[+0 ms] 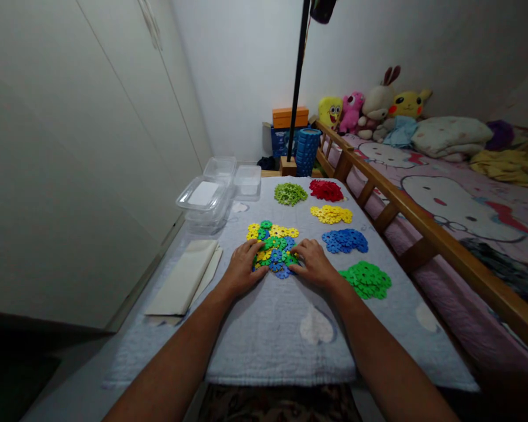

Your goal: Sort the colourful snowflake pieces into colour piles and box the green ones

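A mixed heap of flower-shaped plastic discs (pixel 275 256), in yellow, green and blue, lies in the middle of the cloth-covered table. At its left edge rests my left hand (pixel 243 266), fingers apart and curved against the discs. My right hand (pixel 313 264) touches the heap from the other side, thumb and fingers likewise apart. Single-colour piles stand to the right: light green pieces (pixel 290 194), red pieces (pixel 326 190), yellow discs (pixel 331 214), blue discs (pixel 345 240) and green discs (pixel 372 280). My right forearm partly covers the green pile.
Transparent plastic boxes (pixel 202 194) are grouped at the table's back left, in front of folded cream-coloured sheets (pixel 185 278). A wooden bed rail (pixel 389 202) runs along the right side. Behind the table rises a black pole (pixel 297 82) on a wooden block.
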Demonstrator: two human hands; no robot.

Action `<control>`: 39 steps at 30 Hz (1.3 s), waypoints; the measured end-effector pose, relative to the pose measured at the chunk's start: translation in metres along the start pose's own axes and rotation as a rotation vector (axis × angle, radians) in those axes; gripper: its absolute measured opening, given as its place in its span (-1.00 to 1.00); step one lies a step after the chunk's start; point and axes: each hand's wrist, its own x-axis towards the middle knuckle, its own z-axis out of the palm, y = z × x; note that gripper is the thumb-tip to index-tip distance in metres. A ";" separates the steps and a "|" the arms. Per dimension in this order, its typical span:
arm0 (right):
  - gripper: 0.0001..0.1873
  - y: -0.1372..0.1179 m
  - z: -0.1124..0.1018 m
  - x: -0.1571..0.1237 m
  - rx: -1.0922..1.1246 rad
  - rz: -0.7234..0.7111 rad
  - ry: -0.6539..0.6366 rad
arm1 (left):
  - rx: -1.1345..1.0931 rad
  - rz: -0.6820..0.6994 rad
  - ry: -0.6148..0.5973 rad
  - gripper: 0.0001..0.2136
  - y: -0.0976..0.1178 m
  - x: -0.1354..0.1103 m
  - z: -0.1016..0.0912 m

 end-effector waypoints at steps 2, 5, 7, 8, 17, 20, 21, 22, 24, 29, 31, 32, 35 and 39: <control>-0.74 -0.001 0.001 0.000 0.008 0.018 -0.006 | -0.008 0.007 0.010 -0.44 -0.001 0.001 0.001; -0.76 0.000 0.000 0.002 0.062 0.053 0.012 | -0.017 0.014 0.016 -0.46 -0.002 0.001 0.002; -0.78 0.001 -0.001 0.003 0.104 0.084 0.023 | -0.009 0.005 0.011 -0.44 -0.001 0.001 0.002; -0.80 0.002 -0.002 0.003 0.128 0.100 0.027 | 0.006 -0.008 0.007 -0.42 0.000 0.001 0.002; -0.87 0.022 -0.019 0.002 0.268 0.225 0.156 | 0.161 -0.051 -0.065 -0.08 0.002 -0.002 0.000; -0.83 0.040 -0.044 -0.007 0.295 0.316 0.163 | 0.177 -0.045 -0.085 -0.08 0.001 -0.002 -0.001; -0.81 0.048 -0.054 -0.013 0.304 0.353 0.160 | 0.178 -0.045 -0.092 -0.09 0.001 -0.002 -0.001; -0.80 0.056 -0.065 -0.021 0.313 0.393 0.155 | 0.177 -0.045 -0.097 -0.11 0.001 -0.002 -0.001; -0.78 0.071 -0.085 -0.038 0.307 0.462 0.127 | 0.172 -0.046 -0.099 -0.16 0.001 -0.002 -0.001; -0.77 0.086 -0.109 -0.078 0.367 0.552 0.029 | 0.164 -0.045 -0.088 -0.27 0.001 -0.001 -0.002; -0.77 0.082 -0.108 -0.085 0.392 0.552 -0.005 | 0.162 -0.042 -0.088 -0.30 0.001 0.000 -0.003; -0.78 0.079 -0.106 -0.087 0.395 0.552 -0.024 | 0.161 -0.042 -0.088 -0.31 0.001 0.000 -0.003; -0.80 0.072 -0.098 -0.087 0.327 0.519 -0.054 | 0.155 -0.048 -0.084 -0.34 0.001 0.000 -0.004; -0.87 0.071 -0.087 -0.089 0.058 0.417 -0.003 | 0.148 -0.040 -0.088 -0.36 0.002 0.000 -0.006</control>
